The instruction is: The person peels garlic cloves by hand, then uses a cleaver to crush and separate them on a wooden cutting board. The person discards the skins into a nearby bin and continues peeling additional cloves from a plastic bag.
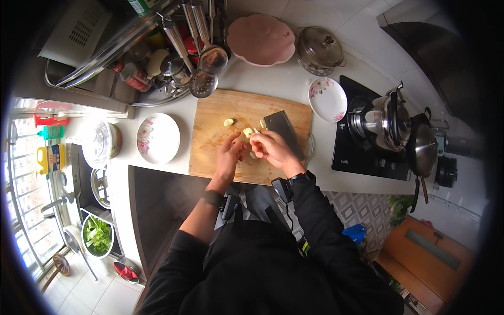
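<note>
Over a wooden cutting board my right hand pinches a small pale piece, perhaps garlic or its skin, between thumb and fingertips. Just left of it, my left hand has curled fingers; whether they hold anything is hidden. Pale yellow garlic cloves lie on the board: one at upper left, another just above the hands, and a third beside the cleaver. The cleaver's dark blade lies flat on the board's right side, its handle partly hidden by my right wrist.
White floral plates stand left and right of the board. Behind are a pink scalloped dish and a lidded glass pot. Ladles hang at upper left. A gas stove holds a kettle and pan.
</note>
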A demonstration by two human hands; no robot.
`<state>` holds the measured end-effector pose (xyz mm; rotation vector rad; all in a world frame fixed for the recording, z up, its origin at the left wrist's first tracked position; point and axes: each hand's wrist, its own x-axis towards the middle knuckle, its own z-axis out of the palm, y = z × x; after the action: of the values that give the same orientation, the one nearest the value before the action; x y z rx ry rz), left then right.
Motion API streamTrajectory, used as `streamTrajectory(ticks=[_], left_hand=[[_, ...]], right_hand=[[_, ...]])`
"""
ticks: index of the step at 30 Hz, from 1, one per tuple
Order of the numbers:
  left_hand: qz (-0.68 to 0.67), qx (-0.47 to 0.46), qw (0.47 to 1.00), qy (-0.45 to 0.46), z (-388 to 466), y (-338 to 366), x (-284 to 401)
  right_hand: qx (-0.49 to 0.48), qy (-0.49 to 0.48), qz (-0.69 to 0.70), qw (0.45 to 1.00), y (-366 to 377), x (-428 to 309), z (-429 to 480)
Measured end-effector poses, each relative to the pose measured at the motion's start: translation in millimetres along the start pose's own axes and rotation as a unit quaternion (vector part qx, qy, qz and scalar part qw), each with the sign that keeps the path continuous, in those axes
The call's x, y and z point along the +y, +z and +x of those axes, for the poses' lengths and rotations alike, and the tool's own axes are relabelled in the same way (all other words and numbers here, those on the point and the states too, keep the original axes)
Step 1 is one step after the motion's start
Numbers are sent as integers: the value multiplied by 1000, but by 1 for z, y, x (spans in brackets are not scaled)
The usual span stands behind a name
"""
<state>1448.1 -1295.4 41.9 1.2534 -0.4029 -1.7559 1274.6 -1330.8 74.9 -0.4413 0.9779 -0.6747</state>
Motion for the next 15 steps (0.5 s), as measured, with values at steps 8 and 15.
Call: streamTrajectory(ticks=[8, 15], left_hand=[[-65, -95, 989, -97, 1, -2, 0], [86, -62, 994, -42, -6, 4, -7]], right_hand=[[-48, 92, 98, 990, -16, 6, -7], [-6, 41, -127, 991, -8, 9, -13]])
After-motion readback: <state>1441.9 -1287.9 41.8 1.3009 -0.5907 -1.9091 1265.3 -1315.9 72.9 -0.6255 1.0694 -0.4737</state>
